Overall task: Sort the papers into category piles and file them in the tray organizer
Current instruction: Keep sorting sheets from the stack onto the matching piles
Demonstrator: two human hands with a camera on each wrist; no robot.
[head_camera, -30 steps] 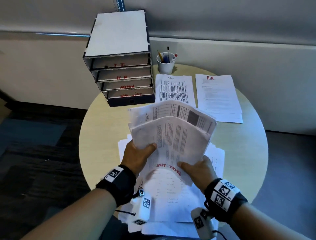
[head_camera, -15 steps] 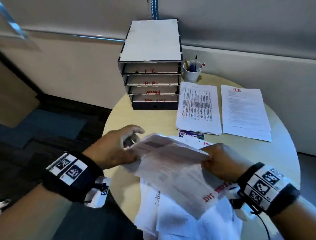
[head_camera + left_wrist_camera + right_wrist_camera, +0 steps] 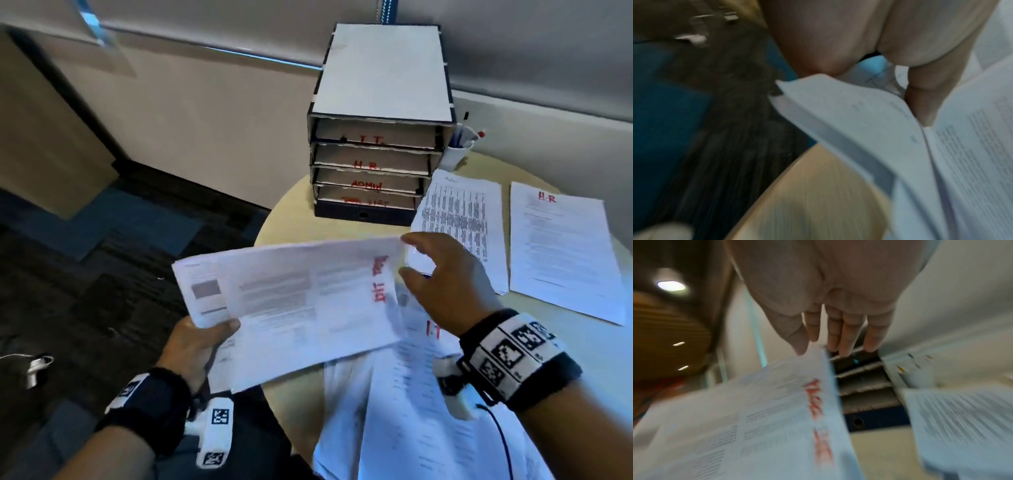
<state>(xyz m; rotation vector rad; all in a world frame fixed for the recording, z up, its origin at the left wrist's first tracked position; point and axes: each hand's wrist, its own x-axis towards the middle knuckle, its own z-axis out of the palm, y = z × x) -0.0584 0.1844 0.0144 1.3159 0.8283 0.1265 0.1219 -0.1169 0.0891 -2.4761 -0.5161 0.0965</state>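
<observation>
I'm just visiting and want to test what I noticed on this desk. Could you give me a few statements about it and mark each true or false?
1. The left hand grips a bundle of papers. True.
2. The right hand is clenched in a fist. False: its fingers are straight, at the bundle's edge.
3. The tray organizer has a shelf labelled ADMIN. True.
4. The pen cup stands left of the organizer. False: it stands on its right.
5. The sheet marked H.R lies flat on the table. True.
</observation>
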